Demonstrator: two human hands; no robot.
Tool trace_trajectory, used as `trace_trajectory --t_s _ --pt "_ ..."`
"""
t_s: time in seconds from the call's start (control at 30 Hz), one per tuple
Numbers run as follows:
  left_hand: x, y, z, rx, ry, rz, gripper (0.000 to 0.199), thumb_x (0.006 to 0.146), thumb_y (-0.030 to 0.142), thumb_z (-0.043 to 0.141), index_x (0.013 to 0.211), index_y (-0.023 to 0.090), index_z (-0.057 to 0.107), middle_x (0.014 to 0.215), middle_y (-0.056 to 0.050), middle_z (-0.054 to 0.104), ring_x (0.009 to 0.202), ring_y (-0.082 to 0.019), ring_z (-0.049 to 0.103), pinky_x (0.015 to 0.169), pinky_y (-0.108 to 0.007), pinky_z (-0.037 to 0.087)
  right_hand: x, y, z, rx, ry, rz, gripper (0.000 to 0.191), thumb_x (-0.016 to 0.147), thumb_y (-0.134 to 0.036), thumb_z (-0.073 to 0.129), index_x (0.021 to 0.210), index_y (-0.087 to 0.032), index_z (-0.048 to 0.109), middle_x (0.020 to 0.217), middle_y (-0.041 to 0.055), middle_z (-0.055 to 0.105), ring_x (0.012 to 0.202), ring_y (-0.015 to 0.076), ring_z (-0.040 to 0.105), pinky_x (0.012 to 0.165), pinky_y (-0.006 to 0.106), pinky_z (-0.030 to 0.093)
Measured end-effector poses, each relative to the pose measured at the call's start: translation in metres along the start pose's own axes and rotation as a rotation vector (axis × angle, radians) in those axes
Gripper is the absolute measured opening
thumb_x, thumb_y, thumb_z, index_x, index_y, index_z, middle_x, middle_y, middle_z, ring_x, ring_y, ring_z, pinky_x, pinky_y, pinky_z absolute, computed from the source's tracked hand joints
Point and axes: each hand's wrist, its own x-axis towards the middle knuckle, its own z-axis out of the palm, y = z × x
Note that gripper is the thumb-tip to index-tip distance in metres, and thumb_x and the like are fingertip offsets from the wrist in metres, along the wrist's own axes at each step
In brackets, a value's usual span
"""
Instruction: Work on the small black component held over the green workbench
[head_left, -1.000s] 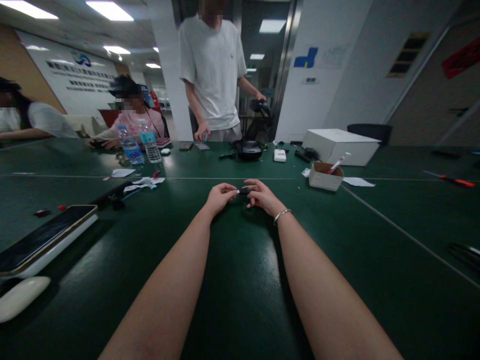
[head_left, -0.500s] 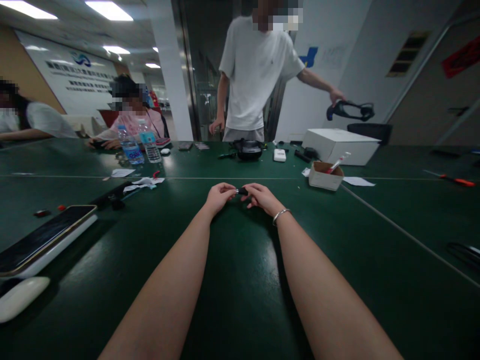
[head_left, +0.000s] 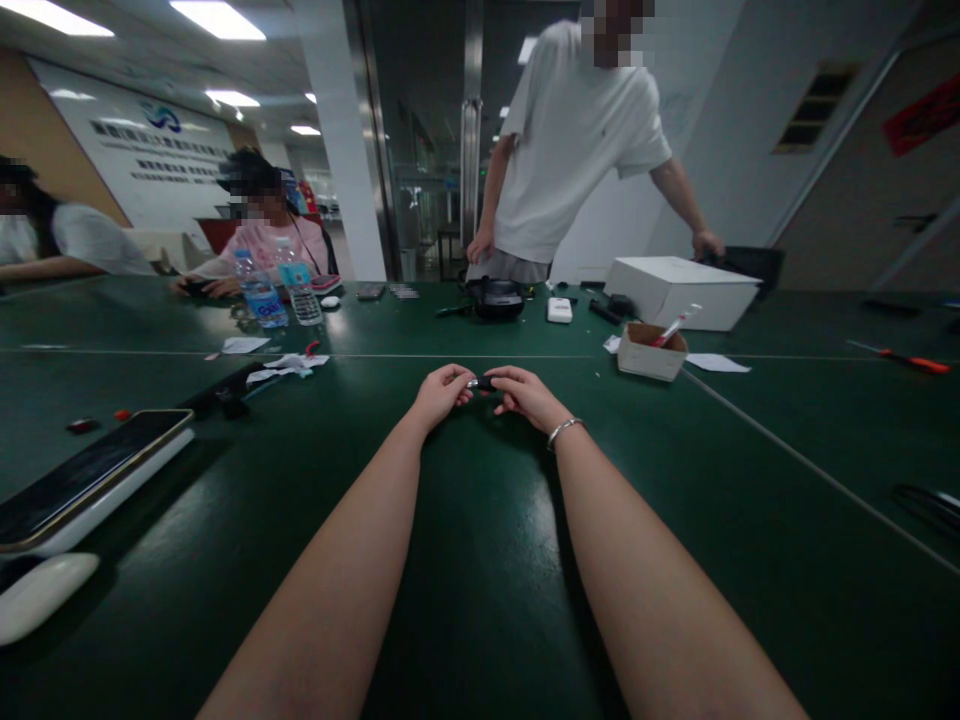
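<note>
Between my two hands, above the green table (head_left: 480,510), is a small black object with a silvery end (head_left: 484,383). My left hand (head_left: 444,394) pinches its silvery left end between thumb and fingers. On the black right end, my right hand (head_left: 525,394) closes its thumb and index finger, with its other fingers curled loosely below. A silver bracelet circles my right wrist. The object is too small to name for certain.
Left are a phone on a white box (head_left: 105,470), a white mouse (head_left: 49,597), paper scraps (head_left: 289,368) and two bottles. Ahead stand a small carton (head_left: 651,352), a larger white box (head_left: 682,290) and a black device (head_left: 496,298). A standing person leans beyond the table; two others sit left.
The standing person has moved right and lowered the black headset-like item behind the white box. More of the silvery end shows between my fingers; my hands have hardly moved.
</note>
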Motion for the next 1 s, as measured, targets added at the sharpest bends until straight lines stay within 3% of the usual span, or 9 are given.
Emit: trace_trajectory --t_s 0.13,0.23,0.43,0.6,0.77,1.0 --pt "0.0 0.0 0.0 -0.014 -0.022 -0.032 0.013 0.072 0.019 0.064 0.083 0.013 0.06 0.06 -0.001 0.061 0.053 -0.009 0.055 0.054 -0.021 0.041 -0.002 -0.002 0.001 0.023 0.009 0.009 0.016 0.079 -0.013 0.061 0.094 -0.015 0.063 0.066 -0.0019 0.063 0.038 0.0024 0.042 0.05 0.022 0.057" --pt "0.003 -0.006 0.0 -0.013 -0.043 -0.061 0.014 0.077 0.026 0.062 0.078 0.012 0.059 0.061 -0.003 0.062 0.053 -0.01 0.056 0.054 -0.022 0.043 -0.002 -0.002 0.001 0.026 0.011 0.009 0.015 0.078 -0.012 0.061 0.092 -0.015 0.064 0.065 -0.0026 0.062 0.037 0.0019 0.04 0.048 0.022 0.057" --pt "0.009 -0.017 -0.001 0.013 0.022 0.062 0.018 0.078 0.03 0.062 0.086 0.015 0.058 0.069 -0.001 0.061 0.057 -0.009 0.058 0.053 -0.02 0.043 0.0 -0.002 0.002 0.016 0.015 0.015 0.014 0.078 -0.011 0.062 0.091 -0.015 0.064 0.061 -0.0036 0.06 0.036 0.0019 0.041 0.048 0.022 0.057" --pt "0.005 -0.01 -0.002 0.055 -0.022 0.05 0.016 0.082 0.031 0.058 0.087 0.015 0.059 0.058 0.002 0.055 0.047 -0.007 0.051 0.047 -0.019 0.039 -0.001 -0.002 0.002 0.003 0.011 0.031 0.014 0.08 -0.012 0.06 0.094 -0.014 0.063 0.065 -0.0002 0.066 0.037 0.0025 0.043 0.049 0.021 0.057" --pt "0.002 -0.005 -0.001 0.022 -0.052 0.019 0.012 0.076 0.019 0.061 0.087 0.016 0.057 0.059 0.002 0.057 0.05 -0.008 0.053 0.049 -0.018 0.039 -0.002 -0.003 0.003 0.013 0.032 0.032 0.012 0.081 -0.011 0.059 0.092 -0.014 0.062 0.067 0.0 0.067 0.036 0.0021 0.043 0.049 0.021 0.057" --pt "0.006 -0.011 -0.001 0.034 0.036 0.019 0.014 0.074 0.026 0.064 0.08 0.014 0.059 0.069 -0.002 0.061 0.058 -0.009 0.057 0.053 -0.02 0.043 -0.002 -0.003 0.003 0.001 0.018 0.027 0.014 0.08 -0.011 0.061 0.093 -0.014 0.063 0.067 -0.0001 0.067 0.037 0.0021 0.044 0.049 0.021 0.057"
